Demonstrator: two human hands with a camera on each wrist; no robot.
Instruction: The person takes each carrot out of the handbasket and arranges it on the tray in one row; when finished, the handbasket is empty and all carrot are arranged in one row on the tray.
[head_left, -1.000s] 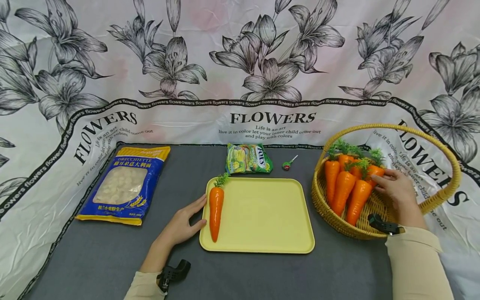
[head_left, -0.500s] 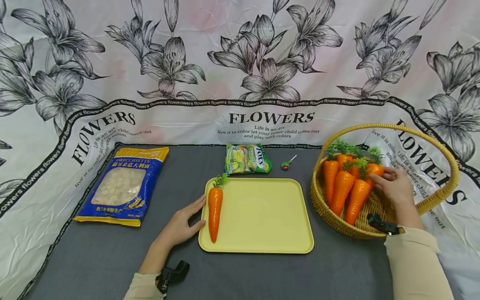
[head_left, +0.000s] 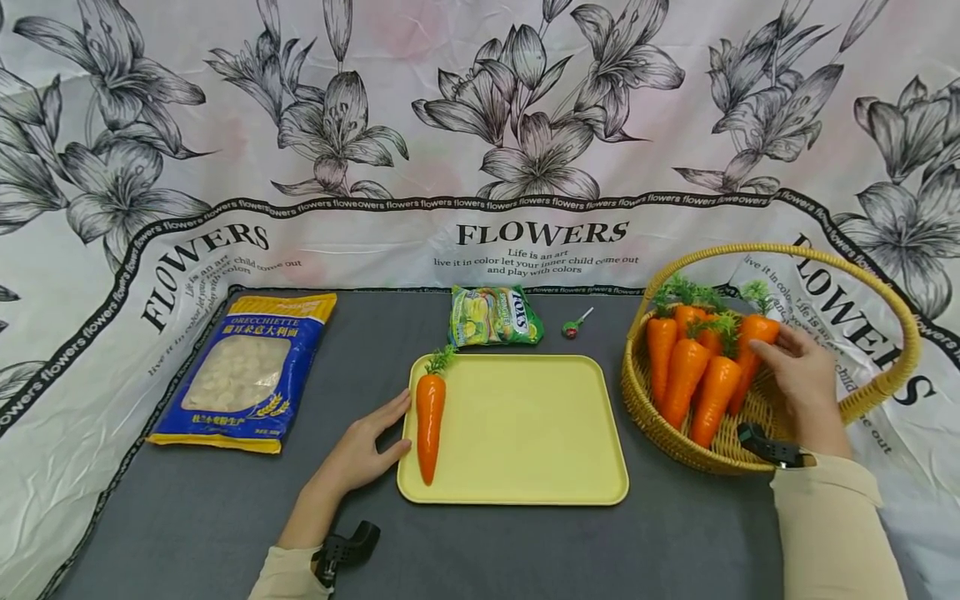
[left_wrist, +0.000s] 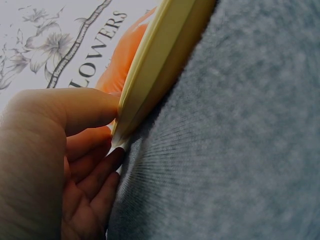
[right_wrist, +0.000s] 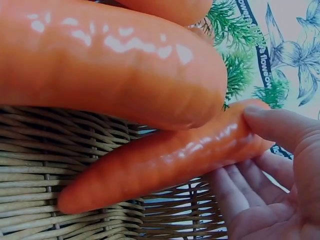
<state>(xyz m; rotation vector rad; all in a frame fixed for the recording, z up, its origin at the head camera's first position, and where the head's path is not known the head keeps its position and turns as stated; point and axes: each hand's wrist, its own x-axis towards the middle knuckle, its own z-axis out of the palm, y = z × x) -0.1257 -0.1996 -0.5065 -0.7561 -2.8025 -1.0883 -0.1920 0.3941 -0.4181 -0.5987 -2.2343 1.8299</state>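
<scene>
Right hand (head_left: 808,371): pinching a carrot near its leafy end, thumb on one side, fingers on the other.
Held carrot (head_left: 748,360): in the wicker basket (head_left: 663,442), three o'clock of the other carrots (head_left: 686,379), tilted, leaves toward one o'clock — I can't tell if its tip touches the weave.
Left hand (head_left: 365,447): fingers fairly straight, touching the rim at the nine o'clock edge of the yellow tray (head_left: 532,433).
Tray carrot (head_left: 430,425): lying along that edge, leaves at twelve.
Basket: three o'clock of tray.
Blue-yellow bag (head_left: 243,375): nine o'clock, I read "ORECCHIETTE" plus Chinese characters.
Green bag (head_left: 491,317): twelve o'clock, "FOX'S" printed sideways.
Lollipop (head_left: 572,329): one o'clock, just beyond tray.
Backdrop cloth (head_left: 360,242): "FLOWERS" — under it I get "Life is an art".
</scene>
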